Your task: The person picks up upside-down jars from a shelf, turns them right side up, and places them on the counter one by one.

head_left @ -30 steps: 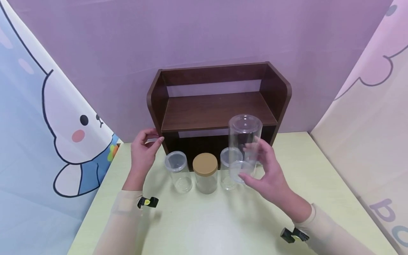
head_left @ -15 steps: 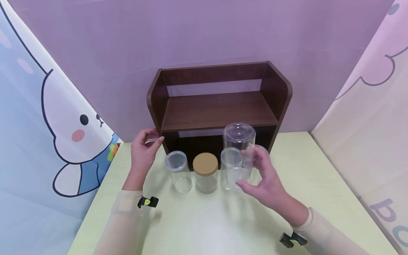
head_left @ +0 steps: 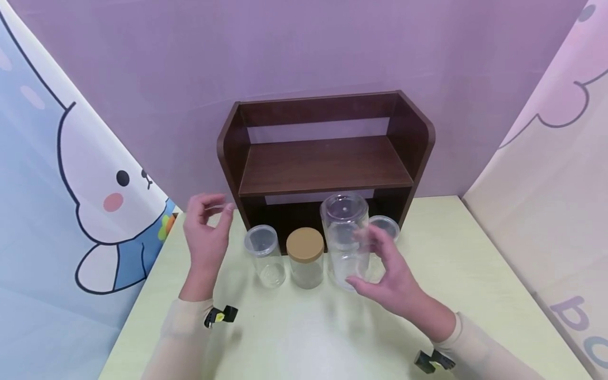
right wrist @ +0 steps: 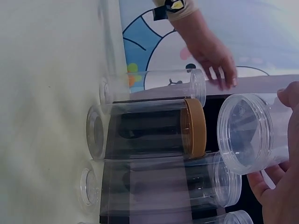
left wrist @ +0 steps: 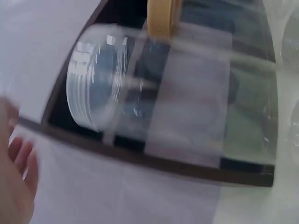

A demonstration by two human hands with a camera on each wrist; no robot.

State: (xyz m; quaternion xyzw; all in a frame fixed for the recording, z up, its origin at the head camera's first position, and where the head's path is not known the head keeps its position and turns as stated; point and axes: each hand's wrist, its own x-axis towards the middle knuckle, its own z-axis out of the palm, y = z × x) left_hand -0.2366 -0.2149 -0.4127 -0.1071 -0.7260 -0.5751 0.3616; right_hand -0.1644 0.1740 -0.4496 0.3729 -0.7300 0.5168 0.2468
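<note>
My right hand (head_left: pixel 391 285) holds a clear plastic jar (head_left: pixel 344 211) upside down, its base facing up and its threaded end (right wrist: pixel 245 133) downward. Behind it, another clear jar (right wrist: pixel 187 179) in the row is mostly covered in the head view. The row also has a clear-topped jar (head_left: pixel 262 243) at the left, a jar with a tan lid (head_left: pixel 306 247) beside it, and a clear jar (head_left: pixel 387 227) at the right, partly behind my right fingers. Left of the shelf, my left hand (head_left: pixel 206 243) hovers with bent fingers around nothing, apart from the side panel.
A dark brown two-tier wooden shelf (head_left: pixel 328 163) stands behind the jars, against a purple backdrop (head_left: pixel 313 47). Pale green tabletop (head_left: pixel 294 332) extends in front of the row. Printed cloth panels (head_left: pixel 114 211) flank both sides.
My right hand has moved left and slightly down with the upside-down jar, now over the third jar. My left hand has come off the shelf's left side and shifted left.
</note>
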